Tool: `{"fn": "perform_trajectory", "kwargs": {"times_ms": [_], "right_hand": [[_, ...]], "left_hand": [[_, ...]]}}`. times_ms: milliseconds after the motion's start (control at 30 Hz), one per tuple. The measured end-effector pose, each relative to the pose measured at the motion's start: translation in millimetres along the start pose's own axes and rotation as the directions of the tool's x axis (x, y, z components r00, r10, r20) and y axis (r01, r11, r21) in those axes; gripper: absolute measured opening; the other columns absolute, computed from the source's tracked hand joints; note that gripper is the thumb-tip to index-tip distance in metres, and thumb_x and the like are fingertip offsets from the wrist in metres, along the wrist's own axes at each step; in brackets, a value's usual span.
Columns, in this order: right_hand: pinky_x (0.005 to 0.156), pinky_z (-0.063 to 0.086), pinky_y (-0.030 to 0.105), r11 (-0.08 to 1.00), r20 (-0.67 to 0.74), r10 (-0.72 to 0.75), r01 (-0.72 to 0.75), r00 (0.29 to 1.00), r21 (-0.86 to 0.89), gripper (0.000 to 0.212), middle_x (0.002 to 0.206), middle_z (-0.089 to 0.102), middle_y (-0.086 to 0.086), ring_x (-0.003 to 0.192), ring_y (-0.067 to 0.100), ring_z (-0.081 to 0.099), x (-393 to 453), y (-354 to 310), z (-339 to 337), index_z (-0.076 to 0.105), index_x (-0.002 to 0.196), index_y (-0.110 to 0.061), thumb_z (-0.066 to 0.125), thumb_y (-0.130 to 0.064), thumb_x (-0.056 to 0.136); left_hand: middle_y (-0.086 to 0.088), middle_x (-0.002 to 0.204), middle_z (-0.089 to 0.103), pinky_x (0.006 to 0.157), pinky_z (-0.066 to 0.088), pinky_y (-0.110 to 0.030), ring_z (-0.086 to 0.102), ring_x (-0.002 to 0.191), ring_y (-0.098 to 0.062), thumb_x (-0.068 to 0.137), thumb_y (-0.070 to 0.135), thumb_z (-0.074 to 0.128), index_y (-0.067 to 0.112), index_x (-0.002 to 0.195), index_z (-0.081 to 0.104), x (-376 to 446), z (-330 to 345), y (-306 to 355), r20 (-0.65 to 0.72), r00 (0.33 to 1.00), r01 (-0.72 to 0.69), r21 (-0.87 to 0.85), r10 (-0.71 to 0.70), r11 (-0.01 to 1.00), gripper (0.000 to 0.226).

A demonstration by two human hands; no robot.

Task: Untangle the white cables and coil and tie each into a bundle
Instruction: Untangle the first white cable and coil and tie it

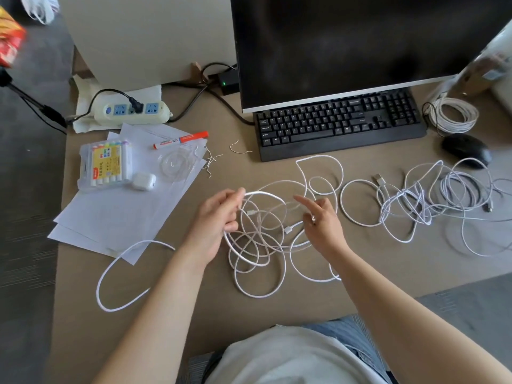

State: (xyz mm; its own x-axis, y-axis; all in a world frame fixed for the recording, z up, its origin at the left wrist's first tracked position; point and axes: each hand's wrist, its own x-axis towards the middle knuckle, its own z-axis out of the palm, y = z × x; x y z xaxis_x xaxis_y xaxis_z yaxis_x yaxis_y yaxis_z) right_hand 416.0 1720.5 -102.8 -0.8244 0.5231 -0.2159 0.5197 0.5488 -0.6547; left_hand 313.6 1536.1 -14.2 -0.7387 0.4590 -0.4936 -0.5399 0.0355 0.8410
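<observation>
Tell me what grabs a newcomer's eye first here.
The loose white cable tangle at the desk's centre, with the left hand gripping its loops and the right hand hovering beside. Next, a second tangle to the right, below the black keyboard.

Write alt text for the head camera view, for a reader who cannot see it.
A person's left hand grips loops of a tangled white cable on a brown desk, while the right hand hovers over it with fingers spread. A second white tangle lies to the right, near a black mouse and keyboard.
</observation>
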Motion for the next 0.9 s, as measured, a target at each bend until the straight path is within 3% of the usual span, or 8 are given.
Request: {"fn": "perform_trajectory", "kwargs": {"times_ms": [133, 300, 500, 700, 800, 867, 900], "right_hand": [[0.076, 0.045, 0.038, 0.956, -0.026, -0.070, 0.060, 0.997, -0.289, 0.048, 0.100, 0.048, 0.007, 0.093, 0.029, 0.050, -5, 7, -3, 0.055, 0.129, -0.036, 0.066, -0.030, 0.082], [0.081, 0.034, 0.039, 0.867, -0.127, 0.074, -0.127, 0.989, -0.482, 0.034, 0.106, 0.050, 0.008, 0.104, 0.031, 0.045, -2, 10, -13, 0.065, 0.111, -0.033, 0.055, -0.053, 0.087], [0.084, 0.032, 0.040, 0.797, -0.122, 0.180, -0.217, 0.976, -0.563, 0.038, 0.108, 0.052, 0.008, 0.105, 0.031, 0.044, 4, 14, -25, 0.068, 0.107, -0.031, 0.047, -0.057, 0.089], [0.088, 0.033, 0.040, 0.791, -0.179, 0.210, -0.274, 0.961, -0.547, 0.040, 0.109, 0.053, 0.009, 0.107, 0.033, 0.046, 6, 28, -36, 0.070, 0.103, -0.027, 0.048, -0.056, 0.089], [0.089, 0.033, 0.041, 0.802, -0.205, 0.222, -0.298, 0.953, -0.517, 0.040, 0.108, 0.054, 0.010, 0.105, 0.033, 0.048, 9, 26, -37, 0.071, 0.100, -0.024, 0.047, -0.056, 0.090], [0.087, 0.034, 0.040, 0.820, -0.179, 0.228, -0.288, 0.957, -0.495, 0.040, 0.105, 0.054, 0.010, 0.102, 0.034, 0.051, 10, 24, -36, 0.071, 0.097, -0.023, 0.047, -0.054, 0.091], [0.085, 0.035, 0.039, 0.847, -0.151, 0.219, -0.264, 0.964, -0.461, 0.040, 0.103, 0.053, 0.011, 0.099, 0.034, 0.052, 11, 23, -35, 0.072, 0.094, -0.020, 0.047, -0.053, 0.091]], "left_hand": [[0.009, 0.053, 0.030, 0.044, 0.026, -0.015, 0.023, 0.048, -0.006, 0.089, 0.017, 0.055, 0.024, 0.049, 0.043, -12, -21, 23, -0.005, 0.996, -0.093, -0.129, 0.093, 0.987, 0.042], [0.010, 0.048, 0.025, 0.044, 0.023, -0.017, 0.025, 0.047, -0.007, 0.092, 0.009, 0.043, 0.023, 0.052, 0.036, -19, -45, 40, -0.184, 0.978, -0.151, -0.325, 0.094, 0.934, 0.044], [0.007, 0.053, 0.021, 0.044, 0.024, -0.016, 0.023, 0.047, -0.007, 0.091, 0.014, 0.046, 0.021, 0.066, 0.034, -17, -76, 34, -0.339, 0.938, -0.209, -0.397, 0.069, 0.894, 0.028], [0.007, 0.052, 0.020, 0.044, 0.022, -0.016, 0.019, 0.044, -0.008, 0.090, 0.020, 0.047, 0.021, 0.060, 0.024, -11, -121, 17, -0.495, 0.868, -0.214, -0.305, 0.038, 0.928, 0.039], [0.007, 0.050, 0.020, 0.043, 0.020, -0.018, 0.018, 0.042, -0.008, 0.088, 0.019, 0.050, 0.020, 0.060, 0.023, -4, -133, 2, -0.632, 0.774, -0.177, -0.278, -0.041, 0.944, 0.039], [0.007, 0.046, 0.025, 0.045, 0.022, -0.022, 0.023, 0.040, -0.009, 0.088, 0.019, 0.052, 0.018, 0.059, 0.030, -1, -132, -12, -0.732, 0.680, -0.091, -0.132, -0.036, 0.987, 0.036], [0.004, 0.048, 0.032, 0.048, 0.027, -0.025, 0.031, 0.043, -0.012, 0.088, 0.022, 0.052, 0.015, 0.060, 0.037, 0, -132, -18, -0.760, 0.649, 0.004, 0.027, 0.018, 1.000, 0.033]]}}
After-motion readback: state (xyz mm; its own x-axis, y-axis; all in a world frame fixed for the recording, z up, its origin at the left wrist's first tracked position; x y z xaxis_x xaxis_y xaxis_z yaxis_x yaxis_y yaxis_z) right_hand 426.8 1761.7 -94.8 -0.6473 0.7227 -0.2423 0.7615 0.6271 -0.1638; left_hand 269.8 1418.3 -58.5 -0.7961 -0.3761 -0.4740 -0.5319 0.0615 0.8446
